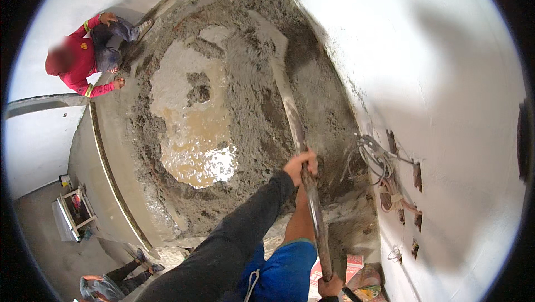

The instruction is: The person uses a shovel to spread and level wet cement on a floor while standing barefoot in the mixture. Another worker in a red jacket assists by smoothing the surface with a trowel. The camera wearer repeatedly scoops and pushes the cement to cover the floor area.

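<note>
A long-handled tool [291, 110], its pole wet and coated in grey mortar, slants across the floor ahead of me. My left hand [301, 167] is wrapped round the pole partway along. Lower down, my right hand [331, 285] grips it near its rear end, close to the bottom edge of the picture. The tool's far head lies in the wet mortar [251, 107]; smeared and mortar-covered, it could be a shovel or a hoe. To its left, a pool of murky water [195, 118] sits within a rough ring of mortar.
A person in a red hooded top [83, 57] crouches at the left wall; another person [106, 288] is at lower left. Cables [379, 157] hang from holes in the right wall. A long straight strip [111, 179] edges the floor. Bags [362, 279] lie near my right hand.
</note>
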`<state>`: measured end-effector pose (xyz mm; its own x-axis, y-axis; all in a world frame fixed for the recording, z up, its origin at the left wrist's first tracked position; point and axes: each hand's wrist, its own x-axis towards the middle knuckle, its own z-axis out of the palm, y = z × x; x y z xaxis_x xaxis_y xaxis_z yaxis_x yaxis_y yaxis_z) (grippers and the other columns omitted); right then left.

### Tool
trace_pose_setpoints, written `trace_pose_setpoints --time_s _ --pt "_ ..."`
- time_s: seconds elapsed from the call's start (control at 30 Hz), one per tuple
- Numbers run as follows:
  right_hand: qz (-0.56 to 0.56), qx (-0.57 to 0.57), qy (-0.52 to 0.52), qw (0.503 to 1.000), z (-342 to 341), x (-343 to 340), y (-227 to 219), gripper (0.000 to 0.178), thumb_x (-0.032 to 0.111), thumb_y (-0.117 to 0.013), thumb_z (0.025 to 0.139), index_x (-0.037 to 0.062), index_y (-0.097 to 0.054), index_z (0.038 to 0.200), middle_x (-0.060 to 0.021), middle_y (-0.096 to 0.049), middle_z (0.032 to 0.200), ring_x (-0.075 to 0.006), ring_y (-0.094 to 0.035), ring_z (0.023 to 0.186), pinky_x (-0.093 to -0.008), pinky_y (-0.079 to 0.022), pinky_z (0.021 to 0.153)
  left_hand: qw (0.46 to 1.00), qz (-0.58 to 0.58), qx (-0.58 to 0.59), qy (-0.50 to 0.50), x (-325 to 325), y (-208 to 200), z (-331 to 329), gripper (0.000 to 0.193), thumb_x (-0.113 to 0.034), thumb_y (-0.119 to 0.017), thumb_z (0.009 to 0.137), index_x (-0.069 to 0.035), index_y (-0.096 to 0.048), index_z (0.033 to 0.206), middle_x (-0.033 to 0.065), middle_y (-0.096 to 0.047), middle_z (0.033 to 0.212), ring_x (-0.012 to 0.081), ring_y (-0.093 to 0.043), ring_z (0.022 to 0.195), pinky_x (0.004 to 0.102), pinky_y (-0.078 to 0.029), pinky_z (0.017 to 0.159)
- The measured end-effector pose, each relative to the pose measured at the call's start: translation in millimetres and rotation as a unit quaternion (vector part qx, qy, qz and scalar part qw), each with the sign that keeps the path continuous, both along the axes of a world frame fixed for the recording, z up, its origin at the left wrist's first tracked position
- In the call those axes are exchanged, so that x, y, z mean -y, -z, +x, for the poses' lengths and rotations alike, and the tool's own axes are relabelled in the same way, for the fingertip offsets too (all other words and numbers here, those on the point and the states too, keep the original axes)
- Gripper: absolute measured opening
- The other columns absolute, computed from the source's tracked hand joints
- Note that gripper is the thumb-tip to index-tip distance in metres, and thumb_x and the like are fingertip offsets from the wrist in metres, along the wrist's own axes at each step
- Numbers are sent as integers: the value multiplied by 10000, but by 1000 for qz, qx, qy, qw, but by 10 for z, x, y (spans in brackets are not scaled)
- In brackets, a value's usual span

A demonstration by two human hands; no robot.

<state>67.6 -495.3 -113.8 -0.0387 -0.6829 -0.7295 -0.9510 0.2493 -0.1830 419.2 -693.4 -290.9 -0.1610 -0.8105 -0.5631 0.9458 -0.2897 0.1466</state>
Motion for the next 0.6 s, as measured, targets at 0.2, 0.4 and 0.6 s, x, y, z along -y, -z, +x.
trace_pose_setpoints --time_s 0.2,0.4,0.6 --pt "271 3 169 948 -1003 -537 207 244 130 -677 564 12 -589 758 -60 -581 627 -239 -537 528 -369 -458 551 959 259 84 83 113 -75 -985 270 -206 -599 855 -62 -554 632 67 -510 625 218 -492 591 398 -424 572" --pt "328 -48 212 920 -1126 -240 -352 215 132 -644 655 37 -608 844 -46 -560 640 -179 -507 539 -334 -417 506 920 319 84 212 -688 457 -2265 239 -142 -554 883 -68 -486 1100 141 -551 827 248 -476 518 431 -413 495" --pt "303 1 -204 931 -1360 427 -394 198 133 -611 746 63 -626 930 -32 -539 653 -120 -478 551 -298 -375 460 945 288 45 148 -274 1079 -2255 319 -167 -497 897 -70 -367 1171 147 -535 777 258 -482 532 431 -413 507"
